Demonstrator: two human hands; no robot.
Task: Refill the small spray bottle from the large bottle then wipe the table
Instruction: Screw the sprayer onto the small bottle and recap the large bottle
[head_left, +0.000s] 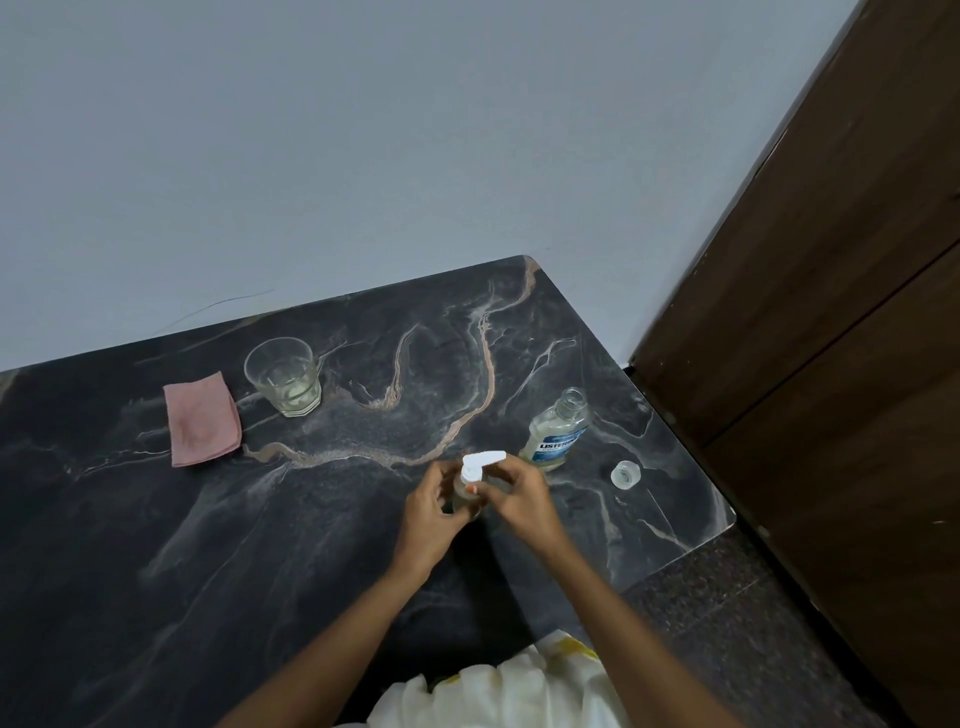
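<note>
White sprayer head (480, 462) is gripped by right hand (511, 499) on small spray bottle (466, 496), steadied by left hand (428, 512); large bottle (558, 431) stands uncapped; pink cloth (201, 420) lies unused on table (311, 519).

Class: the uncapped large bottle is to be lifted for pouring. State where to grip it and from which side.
Grip the large bottle around its wide labelled body, coming from the right: it stands upright and open, its neck is narrow, and both hands crowd its left.

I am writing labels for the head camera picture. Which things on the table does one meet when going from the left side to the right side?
Pink cloth → glass → left hand → small spray bottle → right hand → large bottle → bottle cap.
</note>
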